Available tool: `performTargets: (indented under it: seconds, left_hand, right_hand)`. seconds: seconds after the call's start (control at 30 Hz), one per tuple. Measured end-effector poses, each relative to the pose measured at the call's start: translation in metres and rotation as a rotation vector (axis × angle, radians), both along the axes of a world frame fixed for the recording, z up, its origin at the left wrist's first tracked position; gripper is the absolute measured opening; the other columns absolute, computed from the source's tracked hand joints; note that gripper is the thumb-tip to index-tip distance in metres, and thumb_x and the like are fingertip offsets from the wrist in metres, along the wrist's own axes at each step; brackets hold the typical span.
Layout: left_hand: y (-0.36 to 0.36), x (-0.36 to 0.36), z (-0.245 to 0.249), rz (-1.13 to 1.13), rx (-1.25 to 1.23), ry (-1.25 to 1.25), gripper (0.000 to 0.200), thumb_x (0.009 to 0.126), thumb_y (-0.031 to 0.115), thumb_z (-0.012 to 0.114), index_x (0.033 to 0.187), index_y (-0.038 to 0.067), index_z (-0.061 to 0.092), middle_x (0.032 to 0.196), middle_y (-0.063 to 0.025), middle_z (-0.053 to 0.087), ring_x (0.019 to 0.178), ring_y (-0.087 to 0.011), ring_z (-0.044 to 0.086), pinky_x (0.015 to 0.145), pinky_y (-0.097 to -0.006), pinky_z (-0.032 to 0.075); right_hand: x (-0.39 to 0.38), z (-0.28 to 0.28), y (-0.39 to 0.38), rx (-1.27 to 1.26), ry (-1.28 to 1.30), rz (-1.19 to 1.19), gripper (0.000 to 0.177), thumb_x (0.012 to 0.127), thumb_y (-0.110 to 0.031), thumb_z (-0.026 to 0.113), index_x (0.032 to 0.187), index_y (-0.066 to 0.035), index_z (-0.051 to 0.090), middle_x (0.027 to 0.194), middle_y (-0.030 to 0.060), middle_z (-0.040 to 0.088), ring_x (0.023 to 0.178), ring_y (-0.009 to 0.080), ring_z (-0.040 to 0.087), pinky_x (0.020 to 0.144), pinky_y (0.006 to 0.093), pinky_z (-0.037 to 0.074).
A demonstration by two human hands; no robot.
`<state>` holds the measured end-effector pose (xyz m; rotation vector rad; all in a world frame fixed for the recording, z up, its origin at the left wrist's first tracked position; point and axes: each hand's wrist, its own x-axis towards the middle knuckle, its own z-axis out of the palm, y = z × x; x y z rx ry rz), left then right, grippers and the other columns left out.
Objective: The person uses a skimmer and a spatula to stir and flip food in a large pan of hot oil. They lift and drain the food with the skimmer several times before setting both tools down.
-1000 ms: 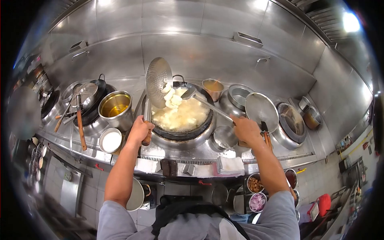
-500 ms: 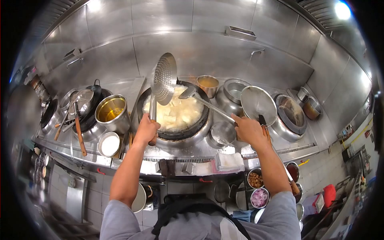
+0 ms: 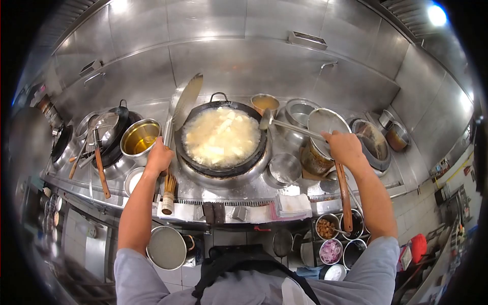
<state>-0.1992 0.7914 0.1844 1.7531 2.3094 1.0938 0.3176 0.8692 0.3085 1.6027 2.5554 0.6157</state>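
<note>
The left hand (image 3: 159,157) is gripping the handle of a strainer (image 3: 188,100), its grip closed, and the strainer is tilting nearly edge-on at the left rim of the wok (image 3: 259,154). The right hand (image 3: 344,147) is closing its grip around the handle of a spatula (image 3: 266,120), whose head is hovering by the wok's right rim; whether they are touching, I cannot tell. Pale pieces (image 3: 219,147) are lying in foaming liquid inside the wok. A brush (image 3: 169,193) is resting near the left hand, and folded cloths (image 3: 292,206) are lying along the bench's (image 3: 244,191) near edge.
</note>
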Motion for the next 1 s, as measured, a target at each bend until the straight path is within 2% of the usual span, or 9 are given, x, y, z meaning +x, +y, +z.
performTargets:
  seconds: [0.07,0.13,0.2,0.37,0.53,0.6,0.83,0.9,1.0]
  left_hand:
    - [0.007,-0.008,-0.007,0.001,0.067,0.087,0.041,0.073,0.009,0.053,0.109,-0.006,0.042,0.076,-0.0242,0.060,0.055,-0.0352,0.061,0.052,-0.0417,0.048]
    - [0.011,0.007,0.005,0.084,-0.228,-0.290,0.047,0.070,0.006,0.054,0.114,-0.005,0.042,0.069,-0.0169,0.058,0.047,-0.0249,0.057,0.043,-0.0349,0.045]
    - [0.015,0.018,0.004,0.095,-0.234,-0.325,0.044,0.070,0.004,0.055,0.111,-0.006,0.041,0.065,-0.0143,0.055,0.045,-0.0235,0.055,0.039,-0.0358,0.042]
    - [0.021,0.036,-0.009,-0.057,-0.185,-0.856,0.023,0.072,-0.002,0.054,0.092,-0.005,0.043,0.056,-0.0114,0.046,0.035,-0.0185,0.041,0.029,-0.0347,0.026]
    - [0.021,0.034,-0.023,-0.133,-0.214,-1.080,0.012,0.072,-0.004,0.054,0.069,-0.003,0.043,0.050,-0.0075,0.040,0.031,-0.0160,0.035,0.029,-0.0332,0.022]
    - [0.010,0.034,-0.019,-0.115,-0.207,-1.121,0.008,0.072,-0.001,0.056,0.075,-0.003,0.049,0.054,-0.0093,0.049,0.042,-0.0186,0.048,0.034,-0.0315,0.035]
    - [-0.019,0.040,0.008,-0.032,-0.115,-1.204,0.018,0.072,0.002,0.058,0.087,0.000,0.048,0.059,-0.0076,0.050,0.045,-0.0181,0.050,0.038,-0.0309,0.041]
    - [-0.021,0.043,0.016,-0.025,-0.027,-1.251,0.042,0.072,0.000,0.058,0.108,-0.003,0.037,0.065,-0.0098,0.050,0.047,-0.0181,0.050,0.039,-0.0322,0.042]
    - [-0.015,0.039,0.020,-0.032,-0.035,-1.290,0.052,0.072,0.001,0.058,0.117,-0.003,0.032,0.069,-0.0102,0.051,0.049,-0.0182,0.051,0.040,-0.0322,0.043]
  right_hand:
    - [-0.001,-0.004,0.019,0.003,-0.015,0.030,0.033,0.084,-0.014,0.049,0.115,-0.017,0.058,0.089,0.0122,0.063,0.081,0.0301,0.064,0.069,0.0415,0.050]
    - [-0.011,-0.018,0.037,0.010,-0.032,0.064,0.033,0.084,-0.013,0.048,0.115,-0.017,0.058,0.089,0.0124,0.064,0.082,0.0302,0.064,0.070,0.0417,0.050]
    - [-0.026,-0.035,0.051,-0.098,-0.088,0.135,0.034,0.083,-0.012,0.048,0.114,-0.017,0.059,0.092,0.0133,0.064,0.084,0.0306,0.064,0.072,0.0414,0.050]
    - [-0.077,-0.089,0.063,-0.295,0.074,0.137,0.039,0.081,-0.013,0.049,0.120,-0.016,0.055,0.096,0.0166,0.064,0.091,0.0345,0.061,0.078,0.0438,0.048]
    - [-0.132,-0.123,0.041,-0.374,0.222,0.121,0.036,0.081,-0.011,0.048,0.117,-0.013,0.054,0.095,0.0166,0.064,0.090,0.0344,0.061,0.077,0.0450,0.048]
    - [-0.148,-0.124,0.034,-0.364,0.230,0.106,0.034,0.080,-0.008,0.047,0.113,-0.011,0.055,0.095,0.0157,0.064,0.090,0.0342,0.062,0.077,0.0454,0.049]
    - [-0.136,-0.121,0.033,-0.255,0.333,0.113,0.044,0.083,-0.009,0.042,0.126,-0.015,0.048,0.099,0.0159,0.063,0.091,0.0332,0.061,0.076,0.0445,0.049]
    - [-0.126,-0.119,0.032,-0.187,0.370,0.134,0.044,0.082,-0.009,0.043,0.126,-0.016,0.048,0.099,0.0161,0.063,0.091,0.0329,0.061,0.076,0.0443,0.049]
    - [-0.112,-0.091,0.017,-0.222,0.366,0.039,0.044,0.081,-0.015,0.051,0.124,-0.020,0.052,0.097,0.0145,0.064,0.090,0.0328,0.061,0.075,0.0444,0.049]
